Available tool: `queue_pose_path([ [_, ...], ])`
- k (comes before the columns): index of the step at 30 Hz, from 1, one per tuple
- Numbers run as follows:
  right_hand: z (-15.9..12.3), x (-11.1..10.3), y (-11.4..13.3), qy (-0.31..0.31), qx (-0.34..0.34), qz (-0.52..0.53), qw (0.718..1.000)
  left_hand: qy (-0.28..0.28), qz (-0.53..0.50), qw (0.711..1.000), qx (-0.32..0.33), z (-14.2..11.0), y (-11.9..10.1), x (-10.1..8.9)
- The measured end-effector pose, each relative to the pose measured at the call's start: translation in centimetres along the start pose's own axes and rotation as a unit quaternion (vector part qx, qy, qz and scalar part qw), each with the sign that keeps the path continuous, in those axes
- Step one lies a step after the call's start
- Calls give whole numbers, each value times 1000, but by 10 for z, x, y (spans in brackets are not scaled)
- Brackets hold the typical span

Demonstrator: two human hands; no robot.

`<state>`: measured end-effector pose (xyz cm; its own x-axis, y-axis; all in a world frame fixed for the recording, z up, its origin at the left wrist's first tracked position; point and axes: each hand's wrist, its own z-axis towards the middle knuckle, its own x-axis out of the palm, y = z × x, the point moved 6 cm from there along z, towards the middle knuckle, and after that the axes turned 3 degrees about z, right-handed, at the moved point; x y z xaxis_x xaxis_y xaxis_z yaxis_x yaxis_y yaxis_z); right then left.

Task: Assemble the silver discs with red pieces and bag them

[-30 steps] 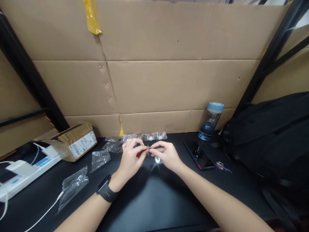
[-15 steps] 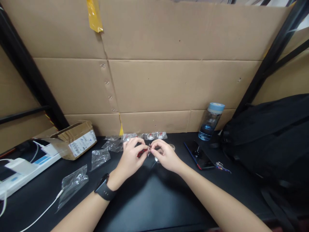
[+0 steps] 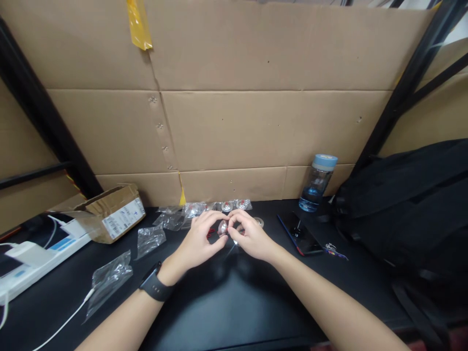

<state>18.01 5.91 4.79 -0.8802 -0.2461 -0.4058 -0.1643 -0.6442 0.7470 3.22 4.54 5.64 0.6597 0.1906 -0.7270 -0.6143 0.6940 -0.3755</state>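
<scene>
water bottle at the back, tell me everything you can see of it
The bottle has a light blue lid and a clear, glassy-looking body that looks blue lower down, apparently with liquid inside. It stands upright and closed on the black table, before the cardboard wall, beyond the phone and left of the black backpack. Neither the left hand nor the right hand touches it.

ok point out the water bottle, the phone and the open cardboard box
water bottle [image 3: 311, 197], head view, clear lower body
phone [image 3: 305, 236], head view, dark screen
cardboard box [image 3: 124, 219], head view, white label
</scene>
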Motion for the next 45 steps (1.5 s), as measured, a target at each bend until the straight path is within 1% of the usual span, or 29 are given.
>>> queue_pose_path([
  [5,0,-2,-1,0,-3,-30,1000,3,51,998,-23,-1,3,1],
  [8,-1,-4,-2,-2,-3,-60,998,20,90,995,-39,-3,9,6],
  [12,-2,-2,-4,6,-3,-82,997,37,98,994,-35,-5,12,10],
  [15,-2,0,-5,9,-6,-85,996,31,100,994,-19,-5,11,9],
  [19,-2,0,-2,8,-18,-105,994,18,113,993,-15,-3,11,7],
  [21,-2,-3,0,6,-21,-132,991,11,122,992,-20,-3,13,5],
  [23,-2,-5,1,10,-19,-174,985,3,132,991,-40,-2,19,4],
  [25,-3,-6,-2,34,-14,-219,975,7,142,988,-65,-3,27,5],
  [27,-5,-3,-9,78,-5,-252,965,29,151,985,-81,-5,35,9],
  [30,-9,4,-24,154,18,-275,949,67,157,981,-88,-8,44,18],
  [32,-12,9,-33,188,25,-286,939,77,152,981,-91,-9,47,23],
  [35,-15,11,-41,202,18,-296,933,90,132,983,-86,-9,47,27],
  [39,-15,11,-43,204,6,-287,936,134,93,986,-43,-10,42,30],
  [40,-15,11,-44,205,3,-285,936,137,88,986,-34,-10,42,30],
  [42,-14,11,-43,207,-2,-284,936,122,99,987,-26,-11,46,28],
  [45,-13,9,-42,206,0,-286,936,94,145,984,-41,-13,57,23],
])
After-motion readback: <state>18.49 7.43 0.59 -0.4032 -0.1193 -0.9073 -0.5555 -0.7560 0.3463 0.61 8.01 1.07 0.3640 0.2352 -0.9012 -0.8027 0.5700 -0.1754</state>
